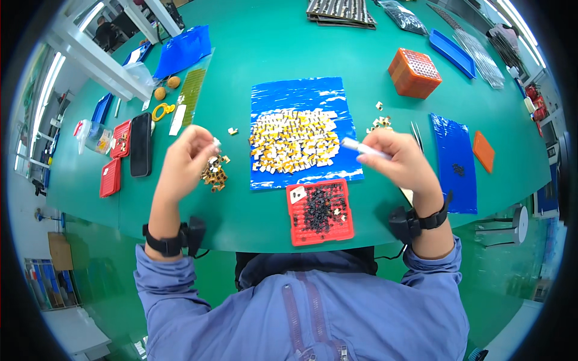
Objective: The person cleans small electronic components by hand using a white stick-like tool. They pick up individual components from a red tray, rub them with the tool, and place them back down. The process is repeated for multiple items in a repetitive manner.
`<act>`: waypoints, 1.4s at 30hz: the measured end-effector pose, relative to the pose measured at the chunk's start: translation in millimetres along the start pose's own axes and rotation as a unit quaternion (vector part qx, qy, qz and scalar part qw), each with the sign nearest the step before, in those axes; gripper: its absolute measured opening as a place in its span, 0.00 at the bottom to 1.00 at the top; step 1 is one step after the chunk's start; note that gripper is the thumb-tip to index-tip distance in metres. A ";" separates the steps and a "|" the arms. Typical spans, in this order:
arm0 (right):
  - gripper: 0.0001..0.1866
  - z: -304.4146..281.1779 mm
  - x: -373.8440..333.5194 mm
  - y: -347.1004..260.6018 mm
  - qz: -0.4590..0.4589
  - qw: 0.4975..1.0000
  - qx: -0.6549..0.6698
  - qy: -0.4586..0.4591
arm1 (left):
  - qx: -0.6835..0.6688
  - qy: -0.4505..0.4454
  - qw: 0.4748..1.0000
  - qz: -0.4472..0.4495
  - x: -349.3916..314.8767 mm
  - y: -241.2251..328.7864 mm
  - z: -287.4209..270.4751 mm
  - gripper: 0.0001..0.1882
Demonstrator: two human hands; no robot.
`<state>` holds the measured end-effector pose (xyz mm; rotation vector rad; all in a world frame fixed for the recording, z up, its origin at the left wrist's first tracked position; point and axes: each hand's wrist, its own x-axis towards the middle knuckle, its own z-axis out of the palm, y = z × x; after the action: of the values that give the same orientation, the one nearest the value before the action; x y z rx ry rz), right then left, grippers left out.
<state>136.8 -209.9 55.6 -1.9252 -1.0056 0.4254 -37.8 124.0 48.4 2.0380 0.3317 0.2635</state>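
My left hand (185,157) is closed in a pinch on a small white piece (216,142), above a little heap of brown and gold pieces (215,175). In my right hand (402,157) is a white pen-like stick (361,147), its tip pointing left over the edge of a blue sheet (295,93). Many small white and yellow pieces (295,141) lie spread on that sheet. Nearer to me stands a red tray (296,233) with small black parts (320,207) and a few white bits in it.
A phone (141,144) and small red boxes (110,177) lie at the left. To the right are tweezers (416,136), a second blue sheet (453,129), an orange plate (483,151) and an orange block-shaped container (414,73). Stacked strips (341,13) lie at the far side.
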 end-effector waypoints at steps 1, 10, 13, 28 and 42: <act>0.06 3.0 -2.4 -1.1 -0.031 0.999 0.017 -0.032 | -0.022 -0.029 0.999 -0.007 -6.0 18.0 14.4 0.03; 0.11 20.1 -5.2 -12.2 -0.056 0.981 0.122 -0.143 | -0.389 -0.223 0.894 0.002 -6.4 44.5 110.5 0.04; 0.12 23.1 -1.1 -6.5 -0.037 0.981 0.143 -0.129 | -0.512 -0.218 0.831 -0.033 -4.7 32.2 122.9 0.03; 0.07 21.3 0.0 -6.5 -0.074 0.984 0.129 -0.102 | -0.561 -0.261 0.783 -0.062 -9.1 23.1 130.1 0.04; 0.08 28.9 -4.3 1.4 -0.169 0.982 0.043 -0.070 | -0.576 -0.263 0.771 -0.074 -13.2 23.7 132.7 0.06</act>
<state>116.6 -197.6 38.4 -1.6250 -1.3564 0.4026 -4.3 -0.6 7.0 0.7785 -0.0561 -0.1966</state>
